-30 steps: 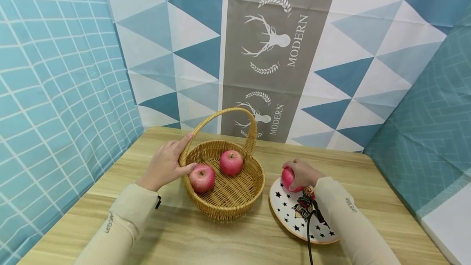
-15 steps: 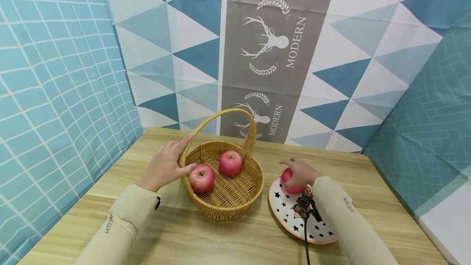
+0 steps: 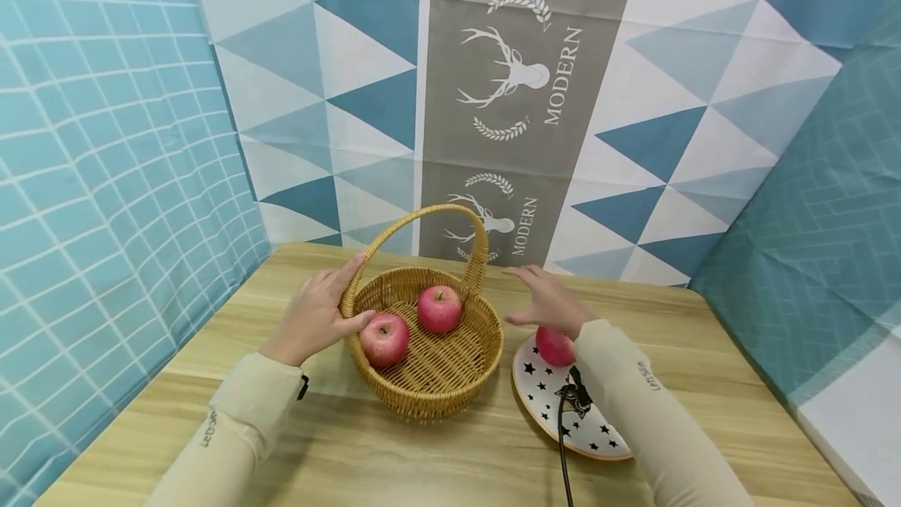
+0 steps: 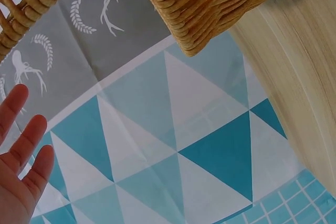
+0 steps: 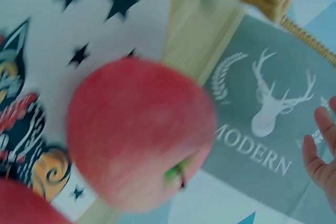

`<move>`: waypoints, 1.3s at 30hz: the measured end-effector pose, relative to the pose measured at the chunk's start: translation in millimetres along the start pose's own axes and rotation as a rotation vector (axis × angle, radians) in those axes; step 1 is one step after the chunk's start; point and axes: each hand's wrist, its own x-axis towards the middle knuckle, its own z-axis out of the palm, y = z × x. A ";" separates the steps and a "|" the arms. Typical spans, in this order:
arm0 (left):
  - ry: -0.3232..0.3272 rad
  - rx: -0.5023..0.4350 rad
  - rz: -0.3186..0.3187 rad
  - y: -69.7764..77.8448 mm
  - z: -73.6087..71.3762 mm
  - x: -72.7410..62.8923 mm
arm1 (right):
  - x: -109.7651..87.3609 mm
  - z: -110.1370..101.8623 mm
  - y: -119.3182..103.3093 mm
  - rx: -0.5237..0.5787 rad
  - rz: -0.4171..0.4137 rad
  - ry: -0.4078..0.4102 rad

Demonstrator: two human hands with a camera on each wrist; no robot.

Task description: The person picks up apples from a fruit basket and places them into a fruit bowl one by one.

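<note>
My left hand [image 3: 317,313] holds the wicker basket [image 3: 436,405] at the left base of its handle, thumb over the rim beside a pink-red apple [image 3: 384,339]. Three of its fingers stretch out straight in the left wrist view. Farther back in the basket lies another apple [image 3: 439,309]. My right hand [image 3: 545,302] hovers, fingers spread and holding nothing, between the basket and a white plate [image 3: 531,390] printed with black stars. An apple [image 5: 142,135] sits on that plate below the wrist. In the right wrist view, part of a second red apple [image 5: 23,205] shows; the sleeve hides it from the head view.
Everything stands on a wood-grain table [image 3: 422,468]. A patterned cloth backdrop [image 3: 380,100] rises at the back, with blue tiled sheeting [image 3: 105,202] at the left. A black cable [image 3: 565,452] hangs over the plate. A white surface [image 3: 859,421] adjoins at the right.
My right hand has let go of the apple on the plate and moved left and back toward the basket, its fingers spreading. The left hand and basket look still.
</note>
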 end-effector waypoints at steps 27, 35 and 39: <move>0.040 -0.013 0.031 2.5 1.7 0.3 | 53.2 57.7 -85.6 0.356 -0.026 -0.117; 0.065 0.010 0.055 -1.1 1.1 -2.4 | 63.3 76.3 -122.8 0.313 0.153 -0.172; 0.072 0.003 0.067 -2.4 1.9 -2.7 | 64.6 80.1 -130.8 0.426 0.302 -0.239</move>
